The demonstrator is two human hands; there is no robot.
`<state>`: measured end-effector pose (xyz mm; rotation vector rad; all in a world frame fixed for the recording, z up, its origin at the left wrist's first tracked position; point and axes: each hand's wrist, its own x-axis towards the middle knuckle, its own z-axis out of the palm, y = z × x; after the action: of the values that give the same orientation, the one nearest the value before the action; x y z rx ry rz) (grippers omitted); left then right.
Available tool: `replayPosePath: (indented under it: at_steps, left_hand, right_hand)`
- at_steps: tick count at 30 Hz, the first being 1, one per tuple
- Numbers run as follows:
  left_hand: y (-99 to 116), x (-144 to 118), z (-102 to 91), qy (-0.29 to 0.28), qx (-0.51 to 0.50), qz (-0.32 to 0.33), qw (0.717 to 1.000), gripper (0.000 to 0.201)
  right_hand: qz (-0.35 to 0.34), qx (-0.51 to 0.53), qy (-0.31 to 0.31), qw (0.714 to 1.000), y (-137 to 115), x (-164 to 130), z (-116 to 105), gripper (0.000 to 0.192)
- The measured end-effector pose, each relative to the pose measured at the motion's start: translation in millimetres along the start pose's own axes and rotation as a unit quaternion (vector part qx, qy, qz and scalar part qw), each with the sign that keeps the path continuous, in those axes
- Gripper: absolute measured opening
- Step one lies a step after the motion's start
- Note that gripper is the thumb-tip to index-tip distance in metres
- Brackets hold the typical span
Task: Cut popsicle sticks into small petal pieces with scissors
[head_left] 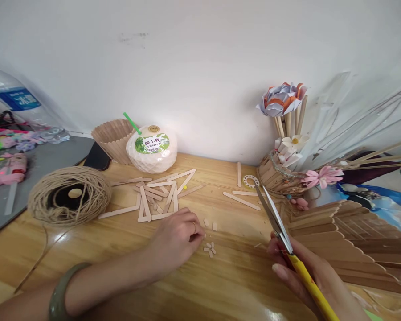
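The right grip was closed around a pair of yellow-handled metal scissors; the blades stood slightly apart and pointed away from it. The left grip was curled, fingertips drawn together, over the glossy wooden surface; whether it had hold of anything could not be told. Small pale wooden pieces lay in a radial cluster just beside its fingertips. Pale, round-ended wooden craft sticks lay heaped beyond the left grip; a brown twine ball lay to its left.
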<state>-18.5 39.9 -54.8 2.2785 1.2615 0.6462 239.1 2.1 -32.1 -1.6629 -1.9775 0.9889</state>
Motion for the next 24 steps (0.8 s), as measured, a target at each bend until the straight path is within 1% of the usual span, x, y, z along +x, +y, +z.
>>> replayPosePath:
  at_steps: [4, 7, 11, 15, 17, 19, 22, 24]
  left_hand:
    - [-3.7, 0.0, -3.7, -0.021, -0.019, 0.008, 1.0, 0.014]
    - [-6.0, 1.7, -14.9, -0.009, -0.027, 0.004, 1.0, 0.014]
    - [-12.5, 5.1, -35.2, 0.031, -0.017, -0.047, 0.998, 0.015]
    - [-19.8, 7.1, -47.3, 0.019, -0.016, -0.11, 0.994, 0.019]
    - [-19.7, 7.9, -48.6, 0.002, -0.016, -0.119, 0.993, 0.019]
    - [-17.1, 8.4, -47.2, -0.022, -0.02, -0.112, 0.993, 0.018]
    - [-12.7, 7.9, -41.0, -0.065, -0.01, -0.101, 0.993, 0.016]
    - [-12.0, 6.4, -35.4, -0.078, 0.008, -0.092, 0.993, 0.013]
  right_hand:
    - [0.021, 0.017, 0.075, 0.997, -6.6, -1.1, 7.5, 0.024]
    - [0.021, 0.039, 0.101, 0.994, -9.0, -2.3, 12.1, 0.025]
    - [0.021, 0.052, 0.107, 0.993, -9.3, -2.8, 14.0, 0.028]
    - [0.027, 0.058, 0.115, 0.991, -8.9, -2.7, 14.9, 0.031]
    - [0.025, 0.064, 0.122, 0.99, -8.2, -2.4, 15.4, 0.031]
    - [0.02, 0.073, 0.125, 0.989, -7.2, -1.9, 15.9, 0.03]
    - [0.013, 0.084, 0.126, 0.988, -6.1, -1.1, 16.9, 0.029]
    - [0.01, 0.083, 0.125, 0.989, -6.3, -0.8, 17.6, 0.028]
